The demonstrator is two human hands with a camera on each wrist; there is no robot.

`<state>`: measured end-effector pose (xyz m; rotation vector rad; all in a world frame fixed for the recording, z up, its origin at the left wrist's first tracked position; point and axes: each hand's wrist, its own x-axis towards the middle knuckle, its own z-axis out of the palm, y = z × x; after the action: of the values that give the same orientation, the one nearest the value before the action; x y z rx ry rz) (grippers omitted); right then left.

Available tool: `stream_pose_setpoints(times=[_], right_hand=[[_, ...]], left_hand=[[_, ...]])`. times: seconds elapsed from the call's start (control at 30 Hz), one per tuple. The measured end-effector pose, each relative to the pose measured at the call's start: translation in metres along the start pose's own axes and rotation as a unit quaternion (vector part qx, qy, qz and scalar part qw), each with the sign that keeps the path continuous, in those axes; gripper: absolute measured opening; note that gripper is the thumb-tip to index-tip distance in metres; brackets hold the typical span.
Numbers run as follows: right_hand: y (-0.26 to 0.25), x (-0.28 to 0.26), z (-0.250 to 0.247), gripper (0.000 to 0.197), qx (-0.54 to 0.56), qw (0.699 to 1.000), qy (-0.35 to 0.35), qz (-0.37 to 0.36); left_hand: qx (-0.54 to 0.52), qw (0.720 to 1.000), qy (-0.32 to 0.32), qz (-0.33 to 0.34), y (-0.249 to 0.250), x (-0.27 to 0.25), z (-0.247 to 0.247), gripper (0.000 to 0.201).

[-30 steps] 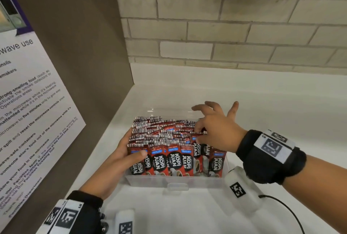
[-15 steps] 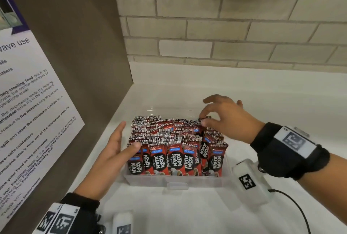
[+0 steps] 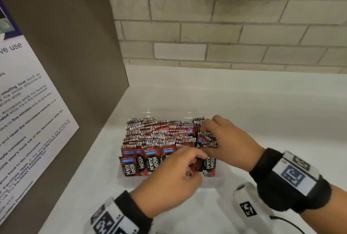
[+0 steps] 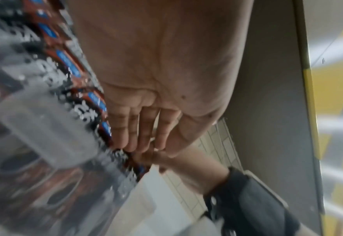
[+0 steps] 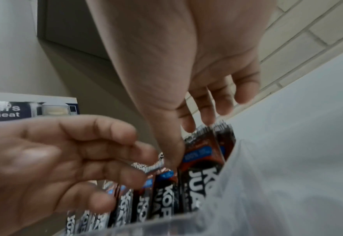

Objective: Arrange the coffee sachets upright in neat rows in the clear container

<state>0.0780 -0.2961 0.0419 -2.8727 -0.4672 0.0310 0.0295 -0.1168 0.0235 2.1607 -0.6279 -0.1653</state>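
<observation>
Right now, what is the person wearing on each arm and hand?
Both hands are bare. The left hand has a black wrist band carrying white plates printed with black square markers. The right hand has the same black band with a blue-and-white marker plate, a white marker-tagged block and a thin black cable.

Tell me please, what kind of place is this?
Probably a shared pantry or office kitchenette. A notice on the side panel gives rules for microwave use, the clear container of coffee sachets stands on a white counter, and a tiled wall runs behind.
</observation>
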Motion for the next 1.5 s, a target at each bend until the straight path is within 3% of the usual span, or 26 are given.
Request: stream_pose_setpoints(times=[0.13, 0.3, 0.47, 0.73, 0.83, 0.93, 1.0, 1.07, 1.13, 1.17, 1.23, 1.3, 1.4, 1.5], right_hand=[[-0.001, 0.007, 0.002, 0.031, -0.004, 0.999, 0.032, 0.011], [0.001, 0.016, 0.003, 0.013, 0.006, 0.999, 0.039, 0.021], [0.003, 0.022, -0.005, 0.013, 0.019, 0.999, 0.025, -0.009], [0.01, 0.026, -0.006, 0.021, -0.11, 0.992, -0.016, -0.068], [0.014, 0.023, -0.001, 0.014, -0.042, 0.998, -0.008, -0.044], [0.022, 0.02, -0.005, 0.003, 0.087, 0.992, 0.092, -0.006], [0.025, 0.014, -0.005, 0.012, 0.2, 0.967, 0.148, 0.054], [0.026, 0.005, 0.003, 0.026, 0.348, 0.915, 0.155, 0.132], [0.024, -0.005, 0.018, 0.048, 0.491, 0.843, 0.121, 0.182], [0.022, -0.008, 0.027, 0.061, 0.541, 0.812, 0.101, 0.193], [0.017, -0.012, 0.044, 0.081, 0.601, 0.772, 0.073, 0.194], [0.01, -0.013, 0.058, 0.083, 0.644, 0.745, 0.056, 0.166], [0.001, -0.012, 0.069, 0.068, 0.672, 0.731, 0.047, 0.11], [-0.004, -0.01, 0.07, 0.059, 0.669, 0.734, 0.066, 0.092]], left_hand=[[0.058, 0.997, -0.05, 0.024, -0.003, 0.003, 0.013, 0.036], [0.093, 0.992, -0.062, 0.055, -0.003, 0.003, 0.022, 0.037], [0.134, 0.987, -0.073, 0.047, -0.001, 0.005, 0.028, 0.042], [0.152, 0.985, -0.08, 0.032, -0.002, 0.006, 0.03, 0.047], [0.131, 0.989, -0.065, 0.037, -0.004, 0.005, 0.027, 0.049], [0.064, 0.996, 0.011, 0.054, -0.008, -0.002, 0.012, 0.04], [0.027, 0.99, 0.121, 0.064, -0.015, -0.012, -0.007, 0.03], [-0.008, 0.959, 0.275, 0.066, -0.029, -0.023, -0.028, 0.031], [-0.074, 0.924, 0.375, 0.005, -0.047, -0.029, -0.046, 0.037], [-0.122, 0.911, 0.392, -0.043, -0.057, -0.031, -0.052, 0.041], [-0.214, 0.895, 0.368, -0.133, -0.076, -0.035, -0.058, 0.056], [-0.277, 0.89, 0.322, -0.166, -0.087, -0.036, -0.057, 0.072], [-0.367, 0.875, 0.255, -0.187, -0.086, -0.03, -0.051, 0.076], [-0.387, 0.886, 0.202, -0.158, -0.082, -0.021, -0.047, 0.068]])
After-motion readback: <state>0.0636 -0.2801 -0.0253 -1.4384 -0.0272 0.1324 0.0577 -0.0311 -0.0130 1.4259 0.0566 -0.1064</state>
